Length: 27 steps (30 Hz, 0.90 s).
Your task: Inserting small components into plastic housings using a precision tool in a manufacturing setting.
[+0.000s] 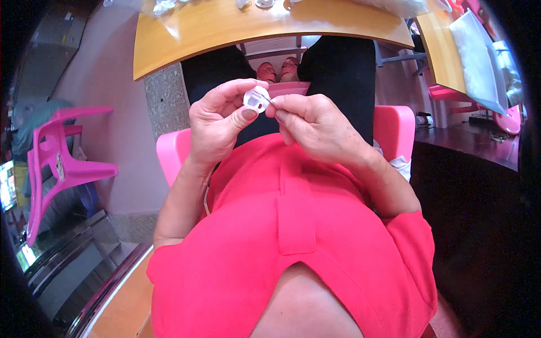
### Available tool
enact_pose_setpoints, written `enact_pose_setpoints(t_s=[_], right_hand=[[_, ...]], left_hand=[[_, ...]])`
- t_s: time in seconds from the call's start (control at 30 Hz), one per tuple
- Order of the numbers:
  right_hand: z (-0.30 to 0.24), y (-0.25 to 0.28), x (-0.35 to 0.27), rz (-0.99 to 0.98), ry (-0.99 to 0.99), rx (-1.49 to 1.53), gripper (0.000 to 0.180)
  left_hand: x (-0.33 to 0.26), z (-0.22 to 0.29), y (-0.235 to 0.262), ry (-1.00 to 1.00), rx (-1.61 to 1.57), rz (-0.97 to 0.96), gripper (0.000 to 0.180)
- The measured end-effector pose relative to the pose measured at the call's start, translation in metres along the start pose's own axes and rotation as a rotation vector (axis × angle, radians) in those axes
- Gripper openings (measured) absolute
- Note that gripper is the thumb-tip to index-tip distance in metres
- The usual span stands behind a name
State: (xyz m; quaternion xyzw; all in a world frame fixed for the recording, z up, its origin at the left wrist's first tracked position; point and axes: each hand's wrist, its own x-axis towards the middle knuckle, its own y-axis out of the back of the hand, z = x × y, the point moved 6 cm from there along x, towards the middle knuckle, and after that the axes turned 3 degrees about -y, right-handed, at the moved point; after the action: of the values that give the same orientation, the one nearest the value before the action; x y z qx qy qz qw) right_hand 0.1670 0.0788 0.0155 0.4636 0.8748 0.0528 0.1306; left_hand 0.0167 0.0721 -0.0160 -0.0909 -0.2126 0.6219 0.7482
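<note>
Between the thumb and fingers of my left hand [221, 115] is a small round whitish, partly see-through piece [255, 100] with a dark opening in its side. My right hand [315, 121] pinches a thin metallic pin-like tool [267, 98], whose tip meets the right side of the round piece. Both hands are close together above my lap, just short of the table edge. The tool's far end is too small to make out, and its rear is hidden in my right fingers.
Ahead stands a wooden table [225, 28] with small white pieces [163, 7] along its far side. A second table [442, 48] at right bears a white plastic bag [476, 65]. A pink plastic chair [62, 155] is at left; pink armrests [393, 129] flank me.
</note>
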Motion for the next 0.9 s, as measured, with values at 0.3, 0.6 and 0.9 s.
enact_pose_setpoints(t_s=[0.3,0.6,0.9], right_hand=[[0.005,-0.005,0.002,-0.028,-0.081,0.023,0.018],[0.001,-0.008,-0.001,0.036,0.142,-0.105,0.014],[-0.005,-0.013,-0.009,0.048,0.228,-0.618,0.015]], left_hand=[[-0.002,-0.001,0.003,0.003,0.002,0.054,0.040],[-0.005,0.007,-0.006,-0.057,0.097,0.034,0.037],[-0.011,0.006,-0.008,-0.101,0.259,0.065,0.032]])
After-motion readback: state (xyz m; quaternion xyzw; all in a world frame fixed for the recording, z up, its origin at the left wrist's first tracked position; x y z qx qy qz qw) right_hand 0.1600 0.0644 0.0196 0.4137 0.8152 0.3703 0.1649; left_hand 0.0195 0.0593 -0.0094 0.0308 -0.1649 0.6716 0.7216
